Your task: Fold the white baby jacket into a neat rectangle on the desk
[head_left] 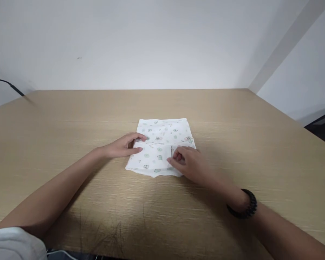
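A white cloth (162,131) printed with small green and grey animal faces lies on the table, with a crease running across its middle. At its left edge rests my left hand (123,145), thumb and fingers spread apart on the fabric. My right hand (191,162) is over the lower right part of the cloth, fingers curled in and thumb pointing left. A short dark upright line, like a fold edge, runs down to that thumb. The fabric under the right palm is hidden.
The wooden table (70,119) reaches back to a white wall (157,47). At the left edge a black cable (14,88) comes in. A dark object (323,124) stands beyond the right edge. A pale cord (61,252) shows below the front edge.
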Available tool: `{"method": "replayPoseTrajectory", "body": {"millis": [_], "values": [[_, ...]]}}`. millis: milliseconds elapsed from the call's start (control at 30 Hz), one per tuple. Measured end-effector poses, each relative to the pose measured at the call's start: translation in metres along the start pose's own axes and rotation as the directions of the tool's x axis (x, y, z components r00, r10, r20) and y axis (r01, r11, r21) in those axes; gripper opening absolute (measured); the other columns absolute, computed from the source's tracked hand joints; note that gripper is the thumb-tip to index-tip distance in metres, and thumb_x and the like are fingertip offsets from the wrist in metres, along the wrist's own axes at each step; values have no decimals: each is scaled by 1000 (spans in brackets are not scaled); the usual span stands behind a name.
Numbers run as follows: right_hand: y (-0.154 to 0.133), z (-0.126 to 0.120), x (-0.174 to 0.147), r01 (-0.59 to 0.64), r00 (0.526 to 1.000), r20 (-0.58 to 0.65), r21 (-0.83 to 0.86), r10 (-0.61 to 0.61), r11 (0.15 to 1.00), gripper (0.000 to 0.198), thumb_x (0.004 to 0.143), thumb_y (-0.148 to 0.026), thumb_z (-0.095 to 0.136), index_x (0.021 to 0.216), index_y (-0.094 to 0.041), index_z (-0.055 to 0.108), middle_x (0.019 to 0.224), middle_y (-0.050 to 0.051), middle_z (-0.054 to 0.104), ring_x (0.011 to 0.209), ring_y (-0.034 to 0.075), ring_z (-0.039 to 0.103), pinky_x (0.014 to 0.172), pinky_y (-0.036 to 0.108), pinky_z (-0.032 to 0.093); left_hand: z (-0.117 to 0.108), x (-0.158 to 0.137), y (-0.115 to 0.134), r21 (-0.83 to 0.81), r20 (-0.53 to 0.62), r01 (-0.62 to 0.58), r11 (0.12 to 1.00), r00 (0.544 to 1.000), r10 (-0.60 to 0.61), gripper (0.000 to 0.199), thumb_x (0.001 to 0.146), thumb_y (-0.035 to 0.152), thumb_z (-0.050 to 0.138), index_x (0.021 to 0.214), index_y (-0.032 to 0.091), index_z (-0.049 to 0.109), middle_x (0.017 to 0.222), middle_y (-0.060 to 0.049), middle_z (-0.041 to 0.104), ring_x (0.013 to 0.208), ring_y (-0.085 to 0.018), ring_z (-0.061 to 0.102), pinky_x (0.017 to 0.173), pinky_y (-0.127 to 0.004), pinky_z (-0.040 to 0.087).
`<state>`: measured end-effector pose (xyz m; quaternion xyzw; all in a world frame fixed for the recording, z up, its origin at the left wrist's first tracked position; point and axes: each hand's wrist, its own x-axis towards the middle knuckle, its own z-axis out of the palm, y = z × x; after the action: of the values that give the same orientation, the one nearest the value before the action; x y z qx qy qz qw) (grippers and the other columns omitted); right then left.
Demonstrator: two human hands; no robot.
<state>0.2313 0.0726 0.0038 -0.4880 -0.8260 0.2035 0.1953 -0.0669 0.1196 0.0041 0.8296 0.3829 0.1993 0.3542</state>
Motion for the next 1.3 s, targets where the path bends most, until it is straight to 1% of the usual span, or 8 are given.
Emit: {"method": "replayPoseTrajectory", "body": {"millis": [167, 400, 567, 767, 900, 1000, 1133, 1300], "values": [[-7, 13, -3, 52, 998, -36, -38, -53, 998, 15, 87, -21, 51, 73, -22, 47, 78, 3, 63, 77, 20, 56, 71, 35, 39, 0, 0, 0, 45, -18, 13, 999, 1000, -12, 37, 91, 36, 62, 124, 22, 57, 125, -9, 60, 101, -20, 56, 78, -30, 46], [4, 15, 2, -11, 991, -134, 133, 29, 991, 17, 85, -22, 53, 70, -22, 45, 77, 3, 61, 69, 18, 54, 63, 32, 40, 2, 0, 2, 134, -21, 9, 991, 1000, -6, 38, 93, 41, 58, 126, 22, 56, 119, -7, 61, 82, -17, 53, 69, -28, 43], [5, 13, 3, -25, 990, -138, 102, 39, 994, 17, 82, -20, 53, 69, -23, 43, 74, 3, 58, 67, 17, 53, 61, 32, 40, 4, 1, 10, 282, -21, -51, 958, 998, 59, 41, 94, 44, 57, 130, 25, 54, 126, -8, 59, 115, -26, 50, 99, -40, 39], [12, 15, 2, 61, 990, -119, -62, -69, 996, 15, 83, -14, 49, 72, -23, 44, 78, 5, 58, 71, 20, 53, 66, 34, 44, 24, -1, 33, 437, 155, -200, 877, 977, 145, 54, 101, 46, 44, 151, 32, 30, 161, -7, 24, 148, -31, 16, 119, -55, 3], [14, 14, 0, 195, 969, -132, -112, -209, 974, 13, 91, -15, 45, 98, -20, 55, 101, 12, 61, 95, 25, 58, 84, 43, 49, 37, -2, 34, 425, 308, -277, 862, 940, 149, 62, 103, 47, 38, 157, 33, 12, 165, -5, 5, 151, -30, 3, 121, -53, -1], [11, 14, -2, 331, 940, -21, -192, -341, 924, 29, 98, -20, 39, 122, -17, 53, 128, 17, 57, 119, 31, 52, 98, 51, 45, 42, -1, 31, 432, 337, -275, 859, 933, 129, 65, 103, 48, 37, 157, 32, 6, 165, -5, 1, 151, -29, 0, 121, -51, 0], [12, 7, -5, 369, 928, 121, -185, -352, 911, 39, 101, -28, 38, 137, -18, 48, 143, 16, 51, 131, 32, 46, 106, 54, 38, 40, 0, 31, 427, 325, -279, 860, 935, 142, 65, 103, 50, 36, 158, 30, 7, 165, -8, 5, 151, -30, 3, 121, -52, 3], [26, -34, -3, 347, 879, 322, 74, -351, 935, 68, 86, -55, 62, 143, -24, 42, 145, 13, 49, 133, 32, 43, 107, 48, 39, 23, -2, 37, 360, 307, -372, 855, 913, 269, 81, 78, 63, 68, 141, 22, 40, 153, -16, 36, 140, -39, 31, 114, -54, 25]]}}
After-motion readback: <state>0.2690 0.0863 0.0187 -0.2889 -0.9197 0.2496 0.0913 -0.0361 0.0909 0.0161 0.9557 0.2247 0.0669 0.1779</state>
